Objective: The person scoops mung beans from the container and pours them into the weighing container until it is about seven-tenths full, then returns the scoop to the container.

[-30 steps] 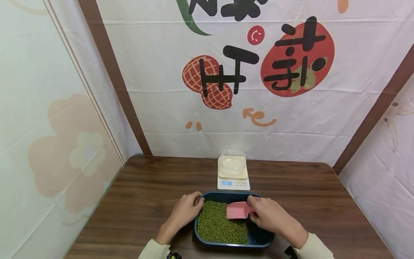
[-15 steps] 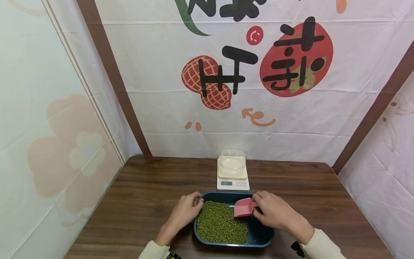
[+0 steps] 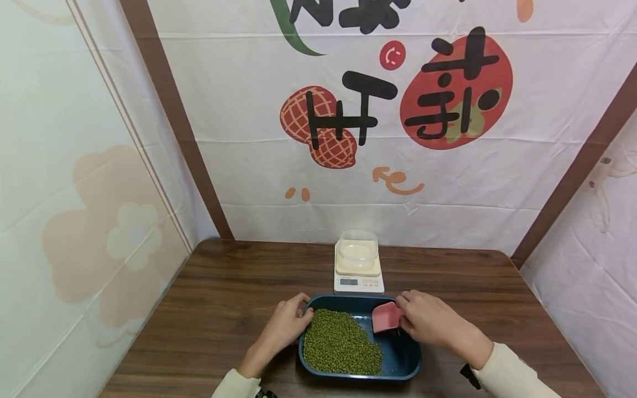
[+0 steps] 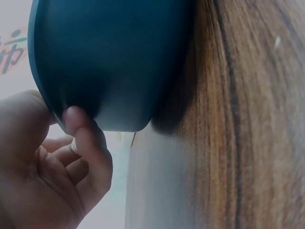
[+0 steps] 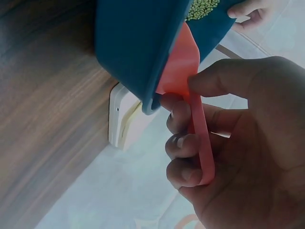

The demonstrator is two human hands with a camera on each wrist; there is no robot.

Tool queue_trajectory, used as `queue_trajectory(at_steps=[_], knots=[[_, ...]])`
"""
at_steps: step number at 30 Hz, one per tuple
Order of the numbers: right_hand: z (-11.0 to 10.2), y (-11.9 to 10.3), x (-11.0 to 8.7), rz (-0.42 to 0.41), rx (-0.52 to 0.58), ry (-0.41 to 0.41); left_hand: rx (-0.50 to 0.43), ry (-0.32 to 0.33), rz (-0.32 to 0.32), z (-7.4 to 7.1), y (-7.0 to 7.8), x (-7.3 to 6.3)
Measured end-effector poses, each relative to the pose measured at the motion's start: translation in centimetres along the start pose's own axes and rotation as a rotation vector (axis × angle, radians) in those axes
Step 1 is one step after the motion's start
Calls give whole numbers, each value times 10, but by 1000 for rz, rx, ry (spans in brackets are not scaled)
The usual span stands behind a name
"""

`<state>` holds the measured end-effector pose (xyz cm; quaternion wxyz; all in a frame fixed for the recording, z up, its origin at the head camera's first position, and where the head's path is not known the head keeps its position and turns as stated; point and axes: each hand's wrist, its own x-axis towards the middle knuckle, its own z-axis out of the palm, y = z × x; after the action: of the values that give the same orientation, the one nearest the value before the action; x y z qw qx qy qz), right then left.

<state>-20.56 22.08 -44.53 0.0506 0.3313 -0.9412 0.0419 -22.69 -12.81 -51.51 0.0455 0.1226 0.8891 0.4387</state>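
A dark blue rectangular tub (image 3: 401,359) holds a pile of green mung beans (image 3: 340,344) on its left side. My left hand (image 3: 285,325) pinches the tub's rim at the far left corner; the left wrist view shows thumb and finger on either side of the edge. In my right hand (image 3: 432,319) is a pink scoop (image 3: 385,317), held over the tub's right part, right of the pile. The right wrist view has the fingers curled round the scoop's handle (image 5: 205,148). No beans are visible in the scoop's bowl from the head view.
Behind the tub, near the table's (image 3: 239,276) back edge, stands a white kitchen scale (image 3: 359,284) with a dark display. A clear plastic container (image 3: 358,251) sits on its plate. A printed cloth (image 3: 269,221) hangs behind the table.
My right hand has drawn the scoop rightward off the beans, leaving bare tub floor under it. The scale's lit display has gone dark. My left hand has stayed on the rim.
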Motion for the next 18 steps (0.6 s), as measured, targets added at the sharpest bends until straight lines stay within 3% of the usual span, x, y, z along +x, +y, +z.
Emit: queue_trajectory(at_steps=[6,18], knots=[[-6,0,-2,-1,-33,18,22,18,16,1,1,0],[-2,-2,-2,-16,-50,-25,-8,5,-4,3,0,0]])
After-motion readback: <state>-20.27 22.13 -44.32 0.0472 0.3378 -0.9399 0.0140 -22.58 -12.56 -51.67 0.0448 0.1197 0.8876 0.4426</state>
